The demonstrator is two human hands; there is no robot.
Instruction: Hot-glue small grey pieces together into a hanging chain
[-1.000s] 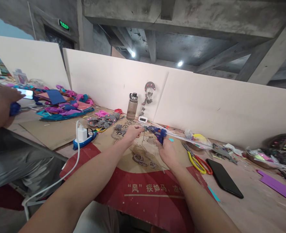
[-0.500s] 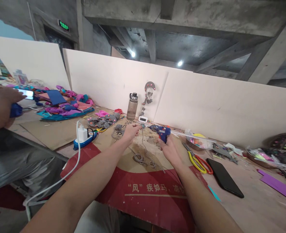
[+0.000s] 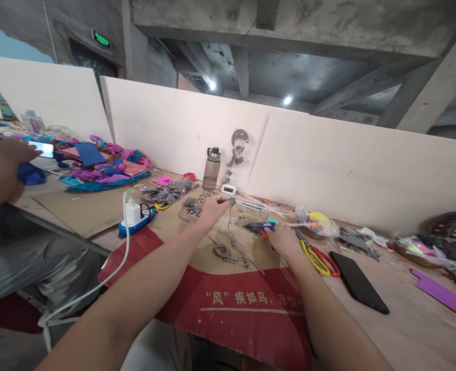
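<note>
Between the fingertips of my left hand (image 3: 215, 208) is a small grey piece (image 3: 231, 202), from which grey yarn (image 3: 230, 224) hangs down to the cardboard. My right hand (image 3: 283, 240) is closed on a blue hot glue gun (image 3: 259, 226), low over the board and lying on its side, nozzle to the left, with a glue stick sticking out behind. Loops of grey yarn (image 3: 223, 251) lie on the red and tan cardboard (image 3: 243, 324) between my forearms. A ball of grey yarn (image 3: 190, 202) sits left of my left hand.
Yellow and red-handled scissors (image 3: 316, 258) and a black phone (image 3: 358, 282) lie to the right. A blue power strip (image 3: 135, 221) with a white cable is at left. A bottle (image 3: 211, 170) and small clock (image 3: 228, 189) stand behind. Another person's hand (image 3: 13, 154) holds a phone at far left.
My right hand has lowered the glue gun and tipped it onto its side, away from the small grey piece. My left hand has shifted slightly right, still pinching the piece.
</note>
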